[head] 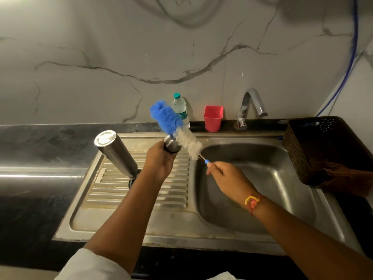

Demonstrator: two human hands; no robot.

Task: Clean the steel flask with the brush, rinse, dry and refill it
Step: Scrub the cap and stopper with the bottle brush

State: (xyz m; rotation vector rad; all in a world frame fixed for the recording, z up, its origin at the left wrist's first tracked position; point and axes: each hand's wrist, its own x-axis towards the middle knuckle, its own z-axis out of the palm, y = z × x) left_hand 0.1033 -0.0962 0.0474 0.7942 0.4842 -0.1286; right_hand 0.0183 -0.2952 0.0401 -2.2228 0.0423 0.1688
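Over drainboard, left hand grips steel cap; right hand, over basin, pinches brush handle, bristles beside cap. Flask upside down on drainboard, left side. Bottle, cup, tap at surface's back edge.

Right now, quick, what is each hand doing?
Left hand: fingers curled round a small steel cap.
Right hand: fingers pinching the handle of the brush.

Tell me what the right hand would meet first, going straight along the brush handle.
Likely the steel piece in the left hand, though depth is unclear; the plastic bottle stands farther back.
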